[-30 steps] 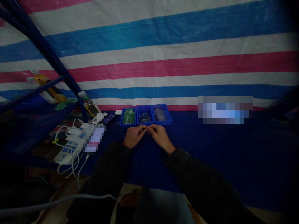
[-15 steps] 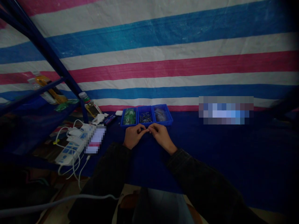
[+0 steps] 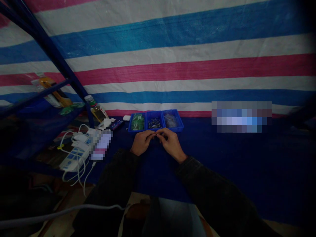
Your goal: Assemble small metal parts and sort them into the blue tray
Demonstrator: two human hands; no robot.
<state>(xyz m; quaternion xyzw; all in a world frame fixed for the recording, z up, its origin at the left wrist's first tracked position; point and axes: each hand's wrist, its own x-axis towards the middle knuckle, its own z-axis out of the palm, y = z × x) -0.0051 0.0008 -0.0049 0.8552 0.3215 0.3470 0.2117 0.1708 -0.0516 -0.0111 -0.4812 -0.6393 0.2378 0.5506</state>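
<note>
My left hand (image 3: pixel 143 142) and my right hand (image 3: pixel 170 142) meet fingertip to fingertip just in front of a blue three-part tray (image 3: pixel 181 126). Both are closed in a pinch, and whatever sits between the fingertips is too small to name. Green pieces (image 3: pixel 137 121) fill the tray's left compartment. In the middle one lie small dark metal pins (image 3: pixel 154 123), screw-like in shape. Clear plastic pieces (image 3: pixel 170 120) occupy the right compartment.
On the left are a white power strip (image 3: pixel 74 159) with tangled cables, a phone (image 3: pixel 101 145) with a blurred screen, a bottle (image 3: pixel 98 112) and crumpled tissue (image 3: pixel 106 123). A blue metal frame (image 3: pixel 59 62) slants across. Striped sheeting (image 3: pixel 172 70) hangs behind the blue table (image 3: pixel 222 164).
Both hands stay together in front of the tray, with the fingertips shifting slightly; the left fingers have curled a little differently. The view has moved slightly.
</note>
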